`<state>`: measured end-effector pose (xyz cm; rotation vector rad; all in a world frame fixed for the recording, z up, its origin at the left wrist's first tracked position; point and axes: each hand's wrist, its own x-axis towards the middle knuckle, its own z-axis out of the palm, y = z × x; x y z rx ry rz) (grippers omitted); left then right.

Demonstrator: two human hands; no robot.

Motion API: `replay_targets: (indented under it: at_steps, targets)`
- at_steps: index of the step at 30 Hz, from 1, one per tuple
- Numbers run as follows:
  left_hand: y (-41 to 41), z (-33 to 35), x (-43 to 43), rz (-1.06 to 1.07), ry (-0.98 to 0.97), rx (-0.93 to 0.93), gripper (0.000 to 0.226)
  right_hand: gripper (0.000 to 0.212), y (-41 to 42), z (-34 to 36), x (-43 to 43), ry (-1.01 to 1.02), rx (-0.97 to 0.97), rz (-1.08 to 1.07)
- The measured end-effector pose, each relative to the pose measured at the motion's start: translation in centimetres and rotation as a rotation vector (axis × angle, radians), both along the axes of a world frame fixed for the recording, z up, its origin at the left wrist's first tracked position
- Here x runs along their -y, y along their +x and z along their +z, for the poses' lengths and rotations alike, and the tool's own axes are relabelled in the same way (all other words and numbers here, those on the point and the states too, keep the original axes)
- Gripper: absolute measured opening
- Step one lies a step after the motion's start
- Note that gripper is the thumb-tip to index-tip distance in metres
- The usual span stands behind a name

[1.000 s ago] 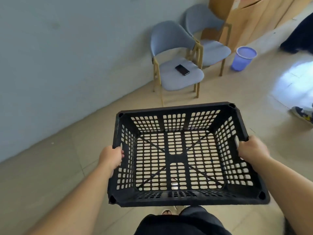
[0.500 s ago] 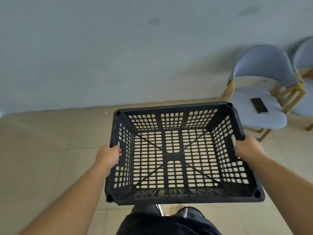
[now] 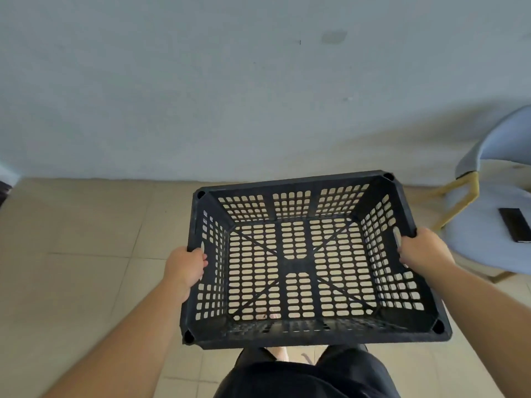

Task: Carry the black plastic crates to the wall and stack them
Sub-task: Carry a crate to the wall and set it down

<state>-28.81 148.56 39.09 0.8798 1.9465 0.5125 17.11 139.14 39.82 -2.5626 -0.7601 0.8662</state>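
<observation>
A black plastic crate with perforated walls and floor hangs level in front of me, above the tiled floor. It is empty. My left hand grips the handle slot in its left wall. On the opposite side, my right hand is closed on the right wall's handle. The pale blue-grey wall stands straight ahead, its base a short way beyond the crate's far rim. No other crate is in view.
A grey-blue chair with yellow-wood legs stands at the right against the wall, a black phone lying on its seat. Beige floor tiles stretch to the left of the crate. My dark shorts show at the bottom.
The view has swung left and closer to the wall. The chairs slid to the right edge, and the blue bin and second chair left the view. Both hands keep their hold on the crate.
</observation>
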Motion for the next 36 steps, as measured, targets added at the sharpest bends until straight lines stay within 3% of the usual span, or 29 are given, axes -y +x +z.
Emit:
replay_targets:
  at_steps: [3, 8, 20, 25, 36]
  targets:
    - [-1.2, 0.1, -5.3, -0.004, -0.006, -0.015, 0.016, 0.024, -0.9, -1.0, -4.2, 0.004, -0.014, -0.033]
    - [-1.9, -0.1, -13.0, -0.028, -0.015, -0.045, 0.018, 0.013, -1.7, -2.3, -10.8, -0.017, -0.037, -0.044]
    - [-0.6, -3.1, -27.7, -0.079, -0.090, -0.146, 0.029, 0.023, -2.4, -7.1, -25.7, -0.084, -0.118, -0.072]
    - [-1.6, -6.9, -32.6, -0.047, -0.162, -0.123, 0.026, 0.030, -3.7, -9.6, -30.1, -0.124, -0.119, -0.099]
    - [-3.7, -20.5, -41.2, -0.115, -0.307, -0.069, 0.025, 0.018, -7.0, -20.7, -36.8, -0.218, 0.029, -0.113]
